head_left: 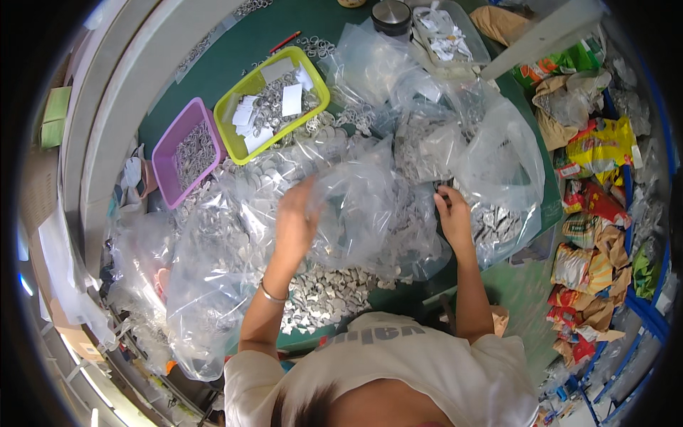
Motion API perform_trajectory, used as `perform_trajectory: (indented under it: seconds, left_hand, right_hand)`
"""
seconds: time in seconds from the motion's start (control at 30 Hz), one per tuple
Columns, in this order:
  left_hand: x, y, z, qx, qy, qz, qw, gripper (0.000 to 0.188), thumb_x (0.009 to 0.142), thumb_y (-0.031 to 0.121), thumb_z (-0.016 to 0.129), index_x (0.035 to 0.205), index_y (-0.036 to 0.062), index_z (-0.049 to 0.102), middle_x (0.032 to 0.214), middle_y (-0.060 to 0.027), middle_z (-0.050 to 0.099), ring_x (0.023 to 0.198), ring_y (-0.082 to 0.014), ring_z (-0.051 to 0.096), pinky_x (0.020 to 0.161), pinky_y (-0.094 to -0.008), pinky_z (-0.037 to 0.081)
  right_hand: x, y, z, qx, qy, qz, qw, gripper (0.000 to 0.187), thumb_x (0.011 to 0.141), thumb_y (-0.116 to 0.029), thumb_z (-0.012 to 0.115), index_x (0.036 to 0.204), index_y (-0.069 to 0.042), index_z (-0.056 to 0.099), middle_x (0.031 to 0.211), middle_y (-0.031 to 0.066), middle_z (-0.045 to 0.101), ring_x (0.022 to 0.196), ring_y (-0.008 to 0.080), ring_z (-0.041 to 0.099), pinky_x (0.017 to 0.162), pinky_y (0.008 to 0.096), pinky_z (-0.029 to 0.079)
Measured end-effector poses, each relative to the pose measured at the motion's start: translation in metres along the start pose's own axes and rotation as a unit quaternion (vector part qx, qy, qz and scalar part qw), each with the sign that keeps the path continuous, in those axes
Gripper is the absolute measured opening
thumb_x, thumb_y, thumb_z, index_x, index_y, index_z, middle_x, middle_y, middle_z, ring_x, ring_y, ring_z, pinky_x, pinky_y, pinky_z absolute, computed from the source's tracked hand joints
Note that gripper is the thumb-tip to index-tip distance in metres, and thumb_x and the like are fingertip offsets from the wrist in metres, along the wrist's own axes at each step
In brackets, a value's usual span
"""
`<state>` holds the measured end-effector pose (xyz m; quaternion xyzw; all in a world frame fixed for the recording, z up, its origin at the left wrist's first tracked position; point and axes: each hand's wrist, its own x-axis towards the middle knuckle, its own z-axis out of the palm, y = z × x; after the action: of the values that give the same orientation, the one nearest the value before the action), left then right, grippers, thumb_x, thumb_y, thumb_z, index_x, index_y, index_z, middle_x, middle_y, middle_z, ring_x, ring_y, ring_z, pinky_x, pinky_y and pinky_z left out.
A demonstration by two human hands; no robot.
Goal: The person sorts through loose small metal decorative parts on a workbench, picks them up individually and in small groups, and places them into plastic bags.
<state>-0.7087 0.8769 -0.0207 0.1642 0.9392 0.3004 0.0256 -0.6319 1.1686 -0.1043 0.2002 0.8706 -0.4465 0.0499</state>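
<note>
My left hand (297,217) is over a clear plastic bag (359,206) of small grey metal pieces, close to the bag's crumpled left side. Motion smears its fingers, so their grip is unclear. Right of that bag, my right hand (455,215) has thumb and forefinger drawn together at the bag's edge; whatever is between them is too small to make out. Another clear bag (498,156) with grey pieces in it lies just beyond the right hand. Loose, flat grey metal pieces (327,299) are heaped on the table between my arms and my body.
A yellow-green basket (324,92) holds metal rings and white cards. Left of it stands a purple basket (162,153) with small metal parts. At the far edge are a round metal-lidded container (391,16) and a clear tub (473,43). Coloured packages (605,149) line the right side.
</note>
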Motion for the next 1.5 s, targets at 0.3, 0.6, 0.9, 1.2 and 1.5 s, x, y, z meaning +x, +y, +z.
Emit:
perform_trajectory:
  seconds: [0.3, 0.6, 0.9, 1.2, 1.5]
  left_hand:
    - [-0.002, -0.032, 0.006, -0.282, 0.129, -0.249, 0.917, 0.019, 0.083, 0.002, 0.049, 0.099, -0.0039, 0.058, 0.076, -0.0044, 0.059, 0.067, -0.0097, 0.055, 0.062, -0.0219, 0.044]
    - [-0.055, 0.051, -0.017, -0.026, 0.262, 0.012, 0.965, 0.037, 0.071, -0.003, 0.056, 0.108, -0.0004, 0.05, 0.105, -0.0182, 0.05, 0.103, -0.0296, 0.047, 0.091, -0.0378, 0.035]
    - [-0.333, 0.035, 0.072, -0.05, 0.223, -0.22, 0.948, 0.032, 0.068, -0.016, 0.043, 0.092, -0.0007, 0.056, 0.09, -0.0151, 0.055, 0.088, -0.0307, 0.053, 0.08, -0.0345, 0.041]
    - [-0.565, -0.024, 0.148, -0.203, -0.043, -0.581, 0.787, 0.027, 0.076, -0.007, 0.043, 0.098, -0.0003, 0.058, 0.087, -0.0126, 0.062, 0.079, -0.0183, 0.058, 0.07, -0.029, 0.044]
    - [-0.694, -0.122, 0.233, -0.403, -0.055, -0.579, 0.707, 0.035, 0.076, -0.005, 0.048, 0.111, 0.0001, 0.053, 0.104, -0.0108, 0.059, 0.093, -0.0169, 0.055, 0.081, -0.0305, 0.043]
  right_hand:
    - [-0.051, -0.015, 0.011, 0.111, -0.161, -0.084, 0.977, 0.072, 0.079, -0.029, 0.062, 0.133, 0.0, 0.024, 0.133, 0.0226, 0.032, 0.124, 0.0301, 0.032, 0.099, 0.0334, 0.028]
    - [-0.008, 0.0, 0.001, 0.298, -0.159, 0.058, 0.939, 0.042, 0.07, 0.003, 0.06, 0.112, -0.001, 0.055, 0.08, 0.0012, 0.056, 0.062, 0.0066, 0.049, 0.055, 0.02, 0.041]
    - [0.021, 0.021, 0.001, 0.472, -0.152, 0.155, 0.854, 0.034, 0.075, 0.004, 0.053, 0.11, 0.003, 0.056, 0.086, 0.0042, 0.059, 0.073, 0.0108, 0.054, 0.069, 0.0213, 0.044]
    - [-0.127, 0.032, 0.033, 0.203, 0.334, -0.181, 0.903, 0.014, 0.088, -0.01, 0.049, 0.098, 0.0, 0.049, 0.096, 0.0066, 0.049, 0.086, 0.0147, 0.048, 0.077, 0.0246, 0.038]
    - [-0.227, -0.023, 0.13, -0.102, -0.035, -0.324, 0.94, 0.025, 0.075, 0.003, 0.055, 0.1, 0.0, 0.054, 0.098, 0.0161, 0.051, 0.091, 0.033, 0.048, 0.079, 0.0374, 0.038]
